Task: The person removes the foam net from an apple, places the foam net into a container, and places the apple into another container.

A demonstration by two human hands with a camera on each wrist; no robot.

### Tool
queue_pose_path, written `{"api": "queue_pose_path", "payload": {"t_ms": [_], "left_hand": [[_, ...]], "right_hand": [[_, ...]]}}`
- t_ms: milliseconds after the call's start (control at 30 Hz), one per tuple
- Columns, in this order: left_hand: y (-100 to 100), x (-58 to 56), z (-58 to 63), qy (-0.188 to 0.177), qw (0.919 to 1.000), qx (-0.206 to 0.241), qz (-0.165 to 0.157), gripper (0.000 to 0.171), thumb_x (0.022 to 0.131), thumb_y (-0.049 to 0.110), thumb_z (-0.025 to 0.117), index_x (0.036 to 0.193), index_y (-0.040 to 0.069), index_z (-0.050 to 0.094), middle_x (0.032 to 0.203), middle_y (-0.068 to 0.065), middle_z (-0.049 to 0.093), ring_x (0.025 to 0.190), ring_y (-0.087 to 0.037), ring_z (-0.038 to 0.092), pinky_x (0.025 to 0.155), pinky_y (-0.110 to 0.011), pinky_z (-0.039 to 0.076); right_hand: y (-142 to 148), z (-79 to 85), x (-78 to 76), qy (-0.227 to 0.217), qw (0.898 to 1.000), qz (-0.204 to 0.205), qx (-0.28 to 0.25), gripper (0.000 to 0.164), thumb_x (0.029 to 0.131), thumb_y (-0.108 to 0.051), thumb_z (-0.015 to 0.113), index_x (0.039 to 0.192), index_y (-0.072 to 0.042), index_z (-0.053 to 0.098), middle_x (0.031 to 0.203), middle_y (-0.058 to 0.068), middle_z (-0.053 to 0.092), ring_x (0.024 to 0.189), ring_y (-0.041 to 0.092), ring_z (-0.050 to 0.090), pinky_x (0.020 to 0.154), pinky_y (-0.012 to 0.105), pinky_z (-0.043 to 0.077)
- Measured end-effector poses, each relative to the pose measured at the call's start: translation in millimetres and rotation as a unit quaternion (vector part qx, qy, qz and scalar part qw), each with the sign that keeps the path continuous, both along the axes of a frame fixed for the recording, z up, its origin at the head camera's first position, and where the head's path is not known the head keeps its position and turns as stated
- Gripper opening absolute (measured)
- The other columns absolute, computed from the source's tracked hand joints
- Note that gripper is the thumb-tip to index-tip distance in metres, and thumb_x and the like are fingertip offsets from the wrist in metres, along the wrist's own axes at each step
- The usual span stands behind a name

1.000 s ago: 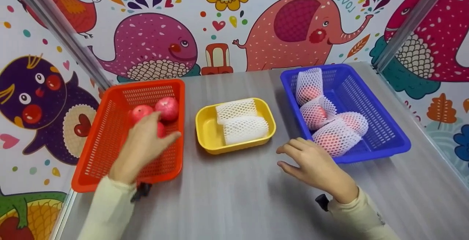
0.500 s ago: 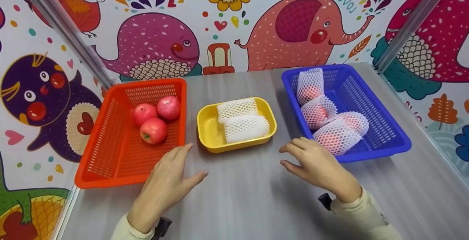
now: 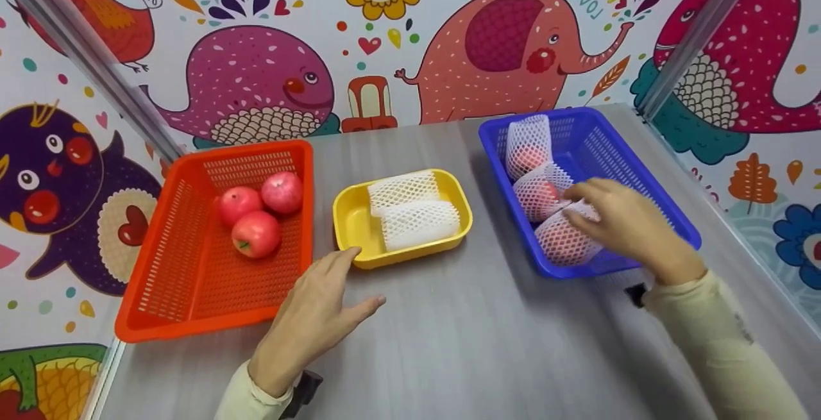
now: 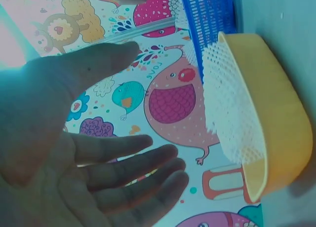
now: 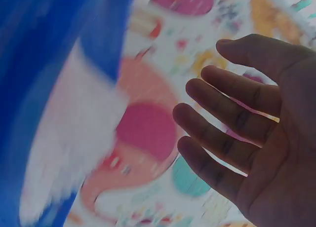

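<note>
head view. left hand (image 3: 311, 320) hangs over the grey table (image 3: 462, 324), between the red basket (image 3: 211, 285) and the yellow tub (image 3: 359, 231); fingers straight, thumb held out to the side, grasping nothing. its foremost fingertip overlaps the tub's near left corner from where i stand; touching or not, cannot tell. right hand (image 3: 625, 224) is over the blue basket (image 3: 606, 141), palm down, fingers reaching toward the net-wrapped fruit (image 3: 567, 240). three of these show, in a row along the basket's left side; the hand covers part of the space beside the nearest one. contact cannot be told here. two white foam nets (image 3: 420, 222) lie side by side in the tub, toward its right. three red apples (image 3: 256, 234) sit close together in the red basket. pale sleeves (image 3: 718, 343) on both arms; painted animals cover the wall (image 3: 256, 80) behind.

left wrist view. palm and fingers spread loosely, thumb well apart from them, nothing in the grasp. tub with the nets stands just beyond the fingertips, blue basket behind it.

right wrist view. fingers lightly bent and a little apart, nothing gripped. blue basket and a white netted shape fill the left side, badly blurred.
</note>
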State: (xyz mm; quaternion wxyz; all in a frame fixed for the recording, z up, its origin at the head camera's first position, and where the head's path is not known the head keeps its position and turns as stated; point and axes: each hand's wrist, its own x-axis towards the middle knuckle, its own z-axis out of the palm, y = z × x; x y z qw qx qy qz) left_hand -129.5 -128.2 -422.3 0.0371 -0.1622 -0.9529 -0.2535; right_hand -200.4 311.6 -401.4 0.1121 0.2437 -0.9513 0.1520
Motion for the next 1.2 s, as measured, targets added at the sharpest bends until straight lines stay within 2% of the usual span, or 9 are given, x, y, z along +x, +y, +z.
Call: {"api": "queue_pose_path", "payload": {"t_ms": [167,333,400,500,600,733,933,1033,1200], "left_hand": [[4.3,-1.5,-3.2,0.010,0.9999,0.002,-0.009,0.075,0.078,0.041,0.085,0.136,0.001,0.057,0.131,-0.014,0.061,0.120,-0.032,0.056,0.103,-0.052,0.043],[5.5,-1.8,-5.3,0.004,0.9999,0.004,-0.009,0.075,0.078,0.041,0.085,0.135,0.002,0.058,0.131,-0.014,0.062,0.120,-0.032,0.057,0.103,-0.051,0.043],[5.9,-1.6,-6.1,-0.003,0.9999,0.005,-0.008,0.075,0.078,0.041,0.085,0.136,0.002,0.058,0.131,-0.013,0.061,0.121,-0.032,0.057,0.103,-0.051,0.043],[6.4,-1.2,-7.1,-0.009,0.9999,0.007,-0.008,0.074,0.079,0.042,0.084,0.136,0.003,0.058,0.132,-0.013,0.061,0.121,-0.031,0.057,0.103,-0.051,0.043],[6.2,-1.0,-8.0,-0.008,0.9999,0.009,-0.010,0.074,0.080,0.042,0.084,0.137,0.003,0.057,0.132,-0.013,0.061,0.120,-0.032,0.057,0.102,-0.052,0.043],[6.3,-1.5,-9.4,-0.006,0.9999,0.010,-0.012,0.074,0.080,0.042,0.083,0.137,0.003,0.057,0.132,-0.013,0.061,0.120,-0.032,0.057,0.102,-0.052,0.043],[5.5,-2.3,-10.2,-0.007,0.9998,0.008,-0.015,0.074,0.080,0.042,0.083,0.137,0.003,0.057,0.130,-0.013,0.062,0.118,-0.032,0.058,0.101,-0.051,0.044],[3.9,-2.2,-11.0,0.008,0.9997,0.012,-0.019,0.073,0.080,0.041,0.083,0.136,0.002,0.057,0.127,-0.012,0.063,0.117,-0.031,0.059,0.100,-0.050,0.045],[3.2,-0.3,-12.2,0.008,0.9998,0.006,-0.019,0.072,0.080,0.042,0.083,0.135,0.002,0.058,0.124,-0.011,0.064,0.114,-0.030,0.060,0.098,-0.049,0.046]], "right_hand": [[48.1,-5.0,-28.1,-0.111,0.992,-0.052,0.045,0.034,0.092,-0.014,0.072,0.122,-0.001,0.065,0.116,0.022,0.064,0.107,0.042,0.059,0.088,0.063,0.048],[69.0,-21.9,-47.7,-0.242,0.960,-0.088,0.110,0.062,0.089,-0.017,0.075,0.143,-0.003,0.049,0.136,0.032,0.049,0.124,0.055,0.045,0.094,0.073,0.038],[70.8,-29.6,-53.0,-0.273,0.950,-0.086,0.129,0.071,0.088,-0.017,0.076,0.149,-0.005,0.042,0.140,0.033,0.045,0.126,0.057,0.041,0.095,0.075,0.034],[71.4,-38.9,-58.5,-0.296,0.942,-0.080,0.140,0.079,0.087,-0.016,0.076,0.154,-0.007,0.035,0.143,0.034,0.041,0.127,0.059,0.038,0.096,0.077,0.030],[71.2,-45.8,-61.5,-0.300,0.939,-0.086,0.141,0.080,0.090,-0.028,0.073,0.155,-0.010,0.031,0.145,0.033,0.039,0.130,0.059,0.036,0.098,0.078,0.027],[71.0,-53.9,-65.3,-0.258,0.953,-0.076,0.141,0.068,0.094,-0.042,0.065,0.149,-0.012,0.040,0.137,0.029,0.049,0.124,0.055,0.045,0.095,0.076,0.033],[73.6,-49.5,-61.8,-0.206,0.966,-0.067,0.140,0.049,0.092,-0.027,0.070,0.136,-0.013,0.051,0.123,0.024,0.058,0.111,0.048,0.056,0.091,0.073,0.040],[78.7,-44.3,-58.9,-0.186,0.970,-0.061,0.142,0.053,0.085,-0.019,0.076,0.132,-0.011,0.053,0.116,0.025,0.058,0.105,0.047,0.056,0.086,0.071,0.044],[91.2,-24.9,-52.0,-0.164,0.975,-0.076,0.128,0.064,0.080,-0.031,0.082,0.132,-0.011,0.052,0.110,0.021,0.058,0.095,0.038,0.057,0.076,0.061,0.053]]}}
